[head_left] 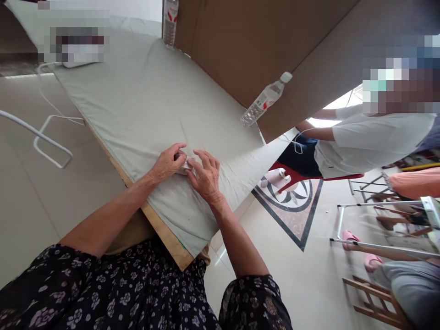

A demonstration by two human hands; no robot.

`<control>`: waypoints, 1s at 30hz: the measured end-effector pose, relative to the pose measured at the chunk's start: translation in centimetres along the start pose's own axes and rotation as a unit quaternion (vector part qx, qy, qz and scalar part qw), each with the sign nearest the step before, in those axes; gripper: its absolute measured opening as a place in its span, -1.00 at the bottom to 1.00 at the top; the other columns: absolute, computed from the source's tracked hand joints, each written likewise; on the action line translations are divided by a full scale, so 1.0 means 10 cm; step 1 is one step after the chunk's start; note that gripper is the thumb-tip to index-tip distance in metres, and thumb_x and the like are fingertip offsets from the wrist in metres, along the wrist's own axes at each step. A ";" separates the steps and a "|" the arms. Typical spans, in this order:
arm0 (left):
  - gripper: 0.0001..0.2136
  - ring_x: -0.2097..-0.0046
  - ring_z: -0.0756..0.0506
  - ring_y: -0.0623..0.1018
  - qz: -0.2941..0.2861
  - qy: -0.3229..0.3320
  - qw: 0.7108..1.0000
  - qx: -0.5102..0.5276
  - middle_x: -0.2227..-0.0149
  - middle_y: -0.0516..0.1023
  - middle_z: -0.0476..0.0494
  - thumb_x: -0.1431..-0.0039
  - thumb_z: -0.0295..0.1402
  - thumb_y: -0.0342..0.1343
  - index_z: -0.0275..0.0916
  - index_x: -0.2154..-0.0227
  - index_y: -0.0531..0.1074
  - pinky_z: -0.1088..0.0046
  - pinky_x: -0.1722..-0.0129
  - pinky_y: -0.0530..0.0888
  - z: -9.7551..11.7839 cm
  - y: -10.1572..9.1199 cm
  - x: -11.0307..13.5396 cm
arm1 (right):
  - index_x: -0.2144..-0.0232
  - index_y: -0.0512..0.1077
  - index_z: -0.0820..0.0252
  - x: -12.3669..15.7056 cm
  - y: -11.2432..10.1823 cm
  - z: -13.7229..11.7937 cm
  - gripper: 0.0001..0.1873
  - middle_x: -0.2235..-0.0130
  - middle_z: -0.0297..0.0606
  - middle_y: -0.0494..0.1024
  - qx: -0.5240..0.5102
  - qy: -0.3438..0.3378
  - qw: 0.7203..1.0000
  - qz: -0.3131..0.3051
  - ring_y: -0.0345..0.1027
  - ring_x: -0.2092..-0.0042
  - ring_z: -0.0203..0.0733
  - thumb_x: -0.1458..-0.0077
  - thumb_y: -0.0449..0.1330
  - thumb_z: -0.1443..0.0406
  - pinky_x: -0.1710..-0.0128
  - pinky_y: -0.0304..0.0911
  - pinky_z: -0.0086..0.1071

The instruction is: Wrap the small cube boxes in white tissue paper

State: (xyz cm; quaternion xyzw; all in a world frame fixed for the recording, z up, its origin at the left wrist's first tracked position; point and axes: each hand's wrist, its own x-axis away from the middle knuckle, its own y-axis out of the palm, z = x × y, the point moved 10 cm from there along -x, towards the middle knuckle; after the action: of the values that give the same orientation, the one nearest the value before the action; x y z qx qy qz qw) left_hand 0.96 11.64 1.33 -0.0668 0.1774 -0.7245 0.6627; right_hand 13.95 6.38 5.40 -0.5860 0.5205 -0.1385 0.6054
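Note:
My left hand (168,162) rests on the pale cloth-covered table (137,91) near its front corner, fingers curled around one end of a small whitish, partly see-through thing (187,164). My right hand (207,178) holds the other end between thumb and index finger, its remaining fingers loosely raised. Both hands meet over this thing and cover most of it, so its kind cannot be made out. Between the left thumb and index finger there is a dark spot that I cannot identify.
A brown cardboard panel (237,41) stands across the table's far side. A water bottle (264,101) leans against it; another bottle (169,25) is farther back. A white device with a cable lies at far left. To the right, a person in a white shirt (374,137) sits.

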 end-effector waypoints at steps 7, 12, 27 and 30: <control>-0.52 0.16 -0.10 0.58 0.015 -0.011 0.999 0.047 0.18 0.65 -0.18 -0.17 -0.24 0.10 -0.35 -0.12 0.46 0.32 0.02 0.51 -0.03 -0.04 0.01 | -0.02 0.52 0.03 0.11 0.01 0.03 -0.73 -0.20 -0.12 0.54 -0.051 0.029 0.998 0.036 0.32 -0.30 0.06 -0.31 0.23 0.16 -0.26 0.19 -0.04; -0.63 0.19 -0.10 0.59 0.087 -0.060 0.978 0.181 0.21 0.66 -0.18 -0.11 -0.24 0.14 -0.29 0.04 0.50 0.33 0.09 0.53 -0.16 -0.20 -0.01 | 0.08 0.57 0.06 0.25 -0.18 0.24 -0.78 -0.04 -0.13 0.64 -0.110 0.102 0.981 0.125 0.49 -0.10 -0.04 -0.36 0.16 0.19 -0.15 0.31 -0.09; -0.62 0.23 -0.09 0.60 0.034 -0.066 0.987 0.140 0.20 0.66 -0.17 0.02 -0.32 0.18 -0.29 0.09 0.53 0.36 0.18 0.56 -0.09 -0.12 0.02 | 0.22 0.61 0.04 -0.26 -0.10 -0.09 -0.83 0.11 -0.24 0.67 0.043 -0.044 0.995 -0.081 0.38 0.06 -0.08 -0.36 0.19 0.29 -0.04 0.11 -0.13; -0.60 0.20 -0.11 0.61 0.024 -0.053 0.994 0.098 0.16 0.66 -0.21 -0.02 -0.31 0.15 -0.31 0.05 0.53 0.32 0.13 0.58 -0.06 -0.10 0.03 | 0.31 0.56 0.07 -0.29 -0.08 -0.15 -0.76 0.16 -0.25 0.67 0.075 -0.067 0.992 -0.078 0.35 0.11 -0.10 -0.39 0.13 0.31 -0.03 0.07 -0.13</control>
State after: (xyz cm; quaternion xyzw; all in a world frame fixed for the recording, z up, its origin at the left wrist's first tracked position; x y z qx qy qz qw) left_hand -0.21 11.50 1.06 -0.0359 0.0719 -0.7177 0.6917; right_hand 11.90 7.55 7.76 -0.5859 0.4194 -0.1845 0.6684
